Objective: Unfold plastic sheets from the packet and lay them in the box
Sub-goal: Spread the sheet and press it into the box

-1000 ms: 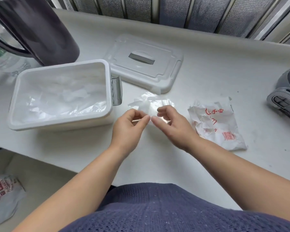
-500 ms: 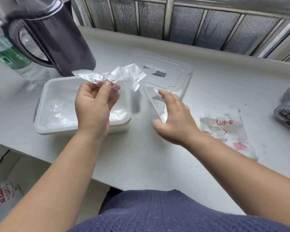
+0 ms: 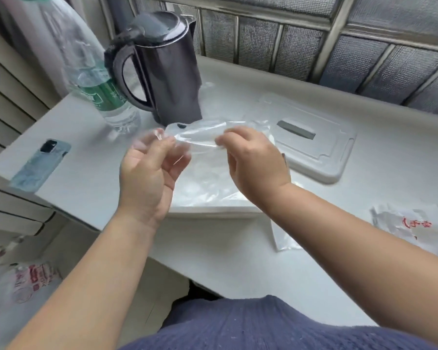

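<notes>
Left hand point(image 3: 147, 173) and right hand point(image 3: 253, 160) each pinched one end of a clear plastic sheet point(image 3: 200, 137) stretched between them (left grip slightly blurred). Both were raised over the white box point(image 3: 213, 212) directly beneath, which had crumpled sheets inside. Lid point(image 3: 314, 147) lay on the counter point(image 3: 91, 173) just beyond the right hand, with the packet point(image 3: 415, 228) further to its right. The kettle point(image 3: 167, 72) stood behind the left hand, bottle point(image 3: 99, 92) and phone point(image 3: 41, 162) out to its left.
</notes>
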